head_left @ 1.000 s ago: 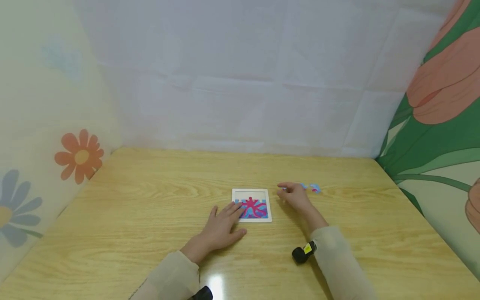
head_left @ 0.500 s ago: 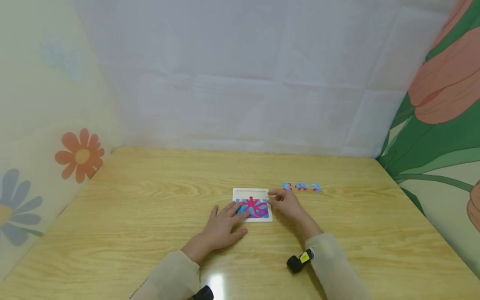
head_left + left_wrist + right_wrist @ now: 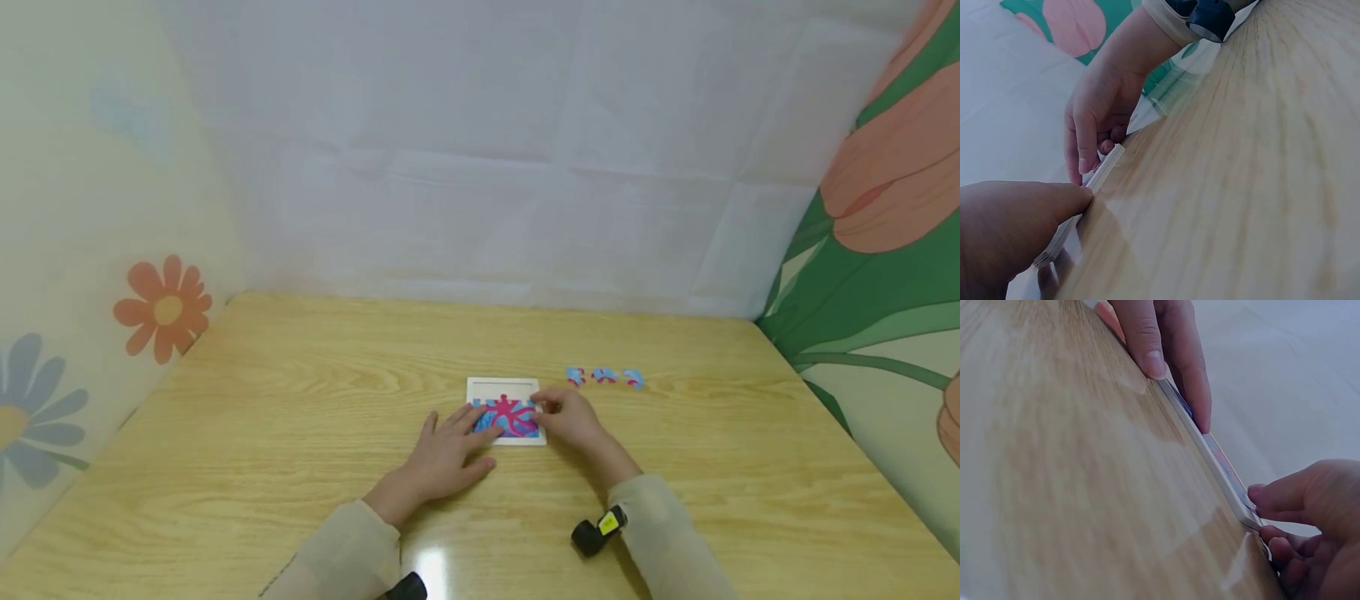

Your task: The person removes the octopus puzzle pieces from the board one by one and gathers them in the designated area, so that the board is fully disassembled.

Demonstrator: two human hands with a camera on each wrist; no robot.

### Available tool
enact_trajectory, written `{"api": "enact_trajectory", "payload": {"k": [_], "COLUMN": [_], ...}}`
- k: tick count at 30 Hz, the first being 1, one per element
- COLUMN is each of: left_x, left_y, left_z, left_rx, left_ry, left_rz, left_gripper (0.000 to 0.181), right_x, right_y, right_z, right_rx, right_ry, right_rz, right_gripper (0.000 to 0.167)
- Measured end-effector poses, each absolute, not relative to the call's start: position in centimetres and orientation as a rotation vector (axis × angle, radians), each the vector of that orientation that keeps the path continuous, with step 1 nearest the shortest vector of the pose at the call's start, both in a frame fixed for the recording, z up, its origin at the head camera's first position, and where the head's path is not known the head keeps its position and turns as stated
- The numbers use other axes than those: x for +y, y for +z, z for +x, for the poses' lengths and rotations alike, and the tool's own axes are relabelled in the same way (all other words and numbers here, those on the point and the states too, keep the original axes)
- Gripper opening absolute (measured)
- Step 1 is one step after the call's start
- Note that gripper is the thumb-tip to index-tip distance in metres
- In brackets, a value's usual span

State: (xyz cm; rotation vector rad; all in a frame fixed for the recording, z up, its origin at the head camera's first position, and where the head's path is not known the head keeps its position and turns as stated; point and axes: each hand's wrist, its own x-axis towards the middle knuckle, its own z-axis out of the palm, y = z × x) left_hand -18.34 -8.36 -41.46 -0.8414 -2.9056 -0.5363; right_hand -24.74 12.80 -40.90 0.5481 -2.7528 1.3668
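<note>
Beyond a yellow label (image 3: 608, 522), hands (image 3: 446, 458) (image 3: 572, 419) touch the puzzle (image 3: 517, 422).

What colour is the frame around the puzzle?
The frame is white; the head view shows it best.

Puzzle frame (image 3: 504, 381) set on table (image 3: 337, 358); three pieces (image 3: 604, 376) ranged to its right; left side overlapped by left hand (image 3: 447, 460), right by right hand (image 3: 574, 418).

Showing a yellow label (image 3: 608, 522) on the black wrist camera (image 3: 588, 539) at the right sleeve (image 3: 667, 529), too small to read, with no legible text, number, brand or sign elsewhere.
</note>
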Motion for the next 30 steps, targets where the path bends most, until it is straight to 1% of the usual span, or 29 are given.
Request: {"api": "enact_trajectory", "payload": {"k": [8, 19, 30], "left_x": [-8.1, -7.6, -7.0], "left_y": [-41.4, -41.7, -41.7], "left_z": [-18.2, -18.3, -18.3], "left_rx": [-2.908, -2.826, -2.844], "left_ry": [-0.537, -0.541, -0.524], "left_rz": [-0.834, -0.885, -0.917], "left_gripper": [0.044, 0.046, 0.05], "right_x": [12.7, 12.5, 12.6], "right_y": [-41.0, -41.1, -41.1], "right_z": [-24.5, -24.5, -24.6], "right_rx": [-2.836, -2.835, -2.867], "right_ry": [1.236, 1.15, 1.126], "right_rz": [0.52, 0.554, 0.525], "right_gripper": [0.026, 0.025, 0.025]}}
